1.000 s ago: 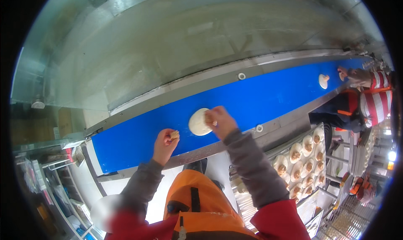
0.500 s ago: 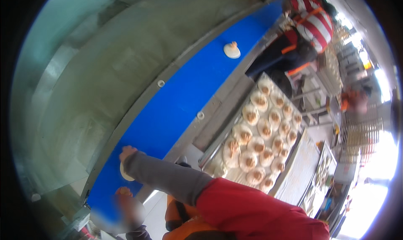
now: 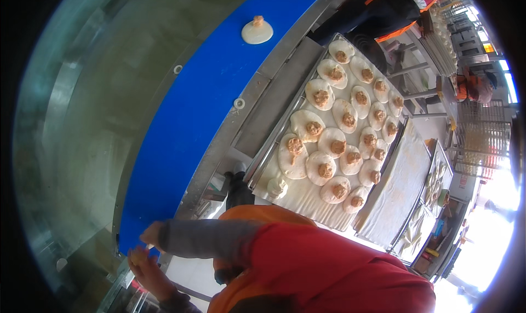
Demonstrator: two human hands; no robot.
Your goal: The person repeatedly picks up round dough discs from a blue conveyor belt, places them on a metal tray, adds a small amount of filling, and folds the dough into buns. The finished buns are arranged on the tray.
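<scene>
Left hand (image 3: 146, 268), right hand (image 3: 153, 233): working at blue belt (image 3: 189, 116), near end, seemingly filling; finger closure indiscernible; next move calling for coordination.

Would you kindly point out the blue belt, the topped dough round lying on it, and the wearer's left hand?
Blue belt (image 3: 189, 113): head view, on its bare surface.
Topped dough round (image 3: 257, 34): head view, on its pale lower part.
Left hand (image 3: 149, 273): head view, at its middle.
</scene>
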